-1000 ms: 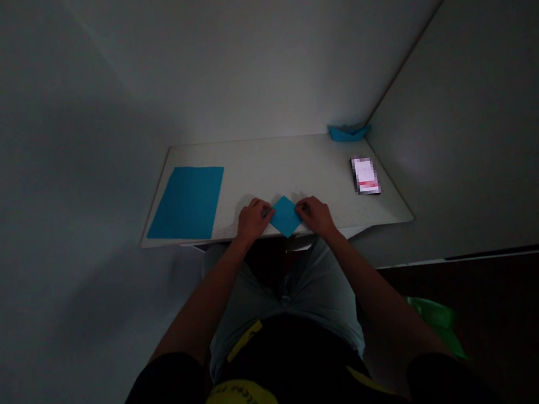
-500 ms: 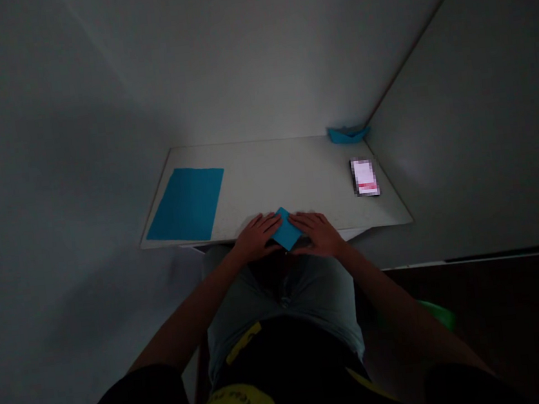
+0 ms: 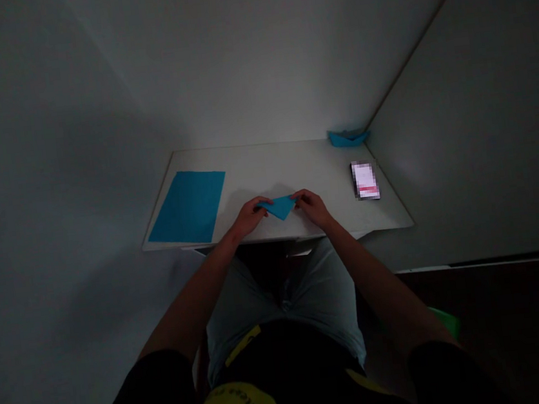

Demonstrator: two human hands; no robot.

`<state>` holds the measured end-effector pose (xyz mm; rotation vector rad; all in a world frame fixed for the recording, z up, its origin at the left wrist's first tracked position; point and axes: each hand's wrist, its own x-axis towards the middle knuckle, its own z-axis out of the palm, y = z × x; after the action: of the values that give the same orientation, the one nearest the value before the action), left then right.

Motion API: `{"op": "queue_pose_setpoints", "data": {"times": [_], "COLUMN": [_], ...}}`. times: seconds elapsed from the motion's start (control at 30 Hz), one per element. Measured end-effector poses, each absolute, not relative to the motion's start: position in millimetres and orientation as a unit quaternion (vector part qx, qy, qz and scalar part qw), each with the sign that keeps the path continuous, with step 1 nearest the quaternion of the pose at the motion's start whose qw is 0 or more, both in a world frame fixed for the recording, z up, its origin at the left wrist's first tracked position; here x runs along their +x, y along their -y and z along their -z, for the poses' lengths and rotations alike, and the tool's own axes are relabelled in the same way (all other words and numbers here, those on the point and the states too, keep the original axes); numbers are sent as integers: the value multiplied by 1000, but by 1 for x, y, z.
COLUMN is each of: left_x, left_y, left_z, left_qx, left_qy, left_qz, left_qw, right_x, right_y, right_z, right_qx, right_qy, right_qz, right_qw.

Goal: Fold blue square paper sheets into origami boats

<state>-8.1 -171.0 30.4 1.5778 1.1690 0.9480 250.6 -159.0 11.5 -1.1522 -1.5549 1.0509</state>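
A small folded piece of blue paper (image 3: pixel 280 207) lies near the front edge of the white table (image 3: pixel 295 166), now showing as a downward-pointing triangle. My left hand (image 3: pixel 248 217) pinches its left corner with closed fingers. My right hand (image 3: pixel 312 206) pinches its right corner the same way. Both hands rest on the tabletop with the paper stretched between them.
A flat blue sheet of paper (image 3: pixel 187 206) lies at the table's left end. A folded blue paper boat (image 3: pixel 347 137) sits in the far right corner by the walls. A phone with a lit screen (image 3: pixel 365 180) lies to the right. Grey walls enclose the table.
The blue piece was a diamond under my flat hands at the table edge. It has moved a little farther onto the table and now shows as a triangle pinched at both corners.
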Motion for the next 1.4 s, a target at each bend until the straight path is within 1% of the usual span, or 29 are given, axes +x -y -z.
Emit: {"op": "queue_pose_setpoints", "data": {"times": [0.07,0.17,0.33,0.5,0.6,0.73,0.9,1.07,1.2,1.27,1.4], "left_x": [-10,-10,11,39,43,39,35,32,28,24,15], "left_y": [174,178,182,188,191,193,192,188,182,177,163], "left_z": [-23,-13,-5,-3,-4,-5,-3,1,0,-1,-4], "left_qx": [637,639,608,672,718,730,710,709,717,713,698], "left_qy": [-480,-484,-541,-516,-486,-471,-471,-463,-459,-452,-415], "left_qz": [-371,-363,-419,-402,-382,-358,-355,-354,-342,-336,-307], "left_qw": [476,474,403,348,320,343,385,397,398,419,497], "right_x": [249,248,238,223,219,221,227,233,236,238,240], "right_y": [158,161,171,181,182,184,185,185,182,180,178], "right_z": [-2,8,9,6,5,4,0,0,2,2,0], "right_qx": [-476,-487,-498,-524,-534,-521,-494,-486,-467,-452,-444], "right_qy": [615,615,618,648,637,625,660,669,670,675,683], "right_qz": [-434,-415,-330,-288,-281,-317,-344,-382,-401,-415,-433], "right_qw": [455,460,512,472,479,488,449,413,414,410,385]}}
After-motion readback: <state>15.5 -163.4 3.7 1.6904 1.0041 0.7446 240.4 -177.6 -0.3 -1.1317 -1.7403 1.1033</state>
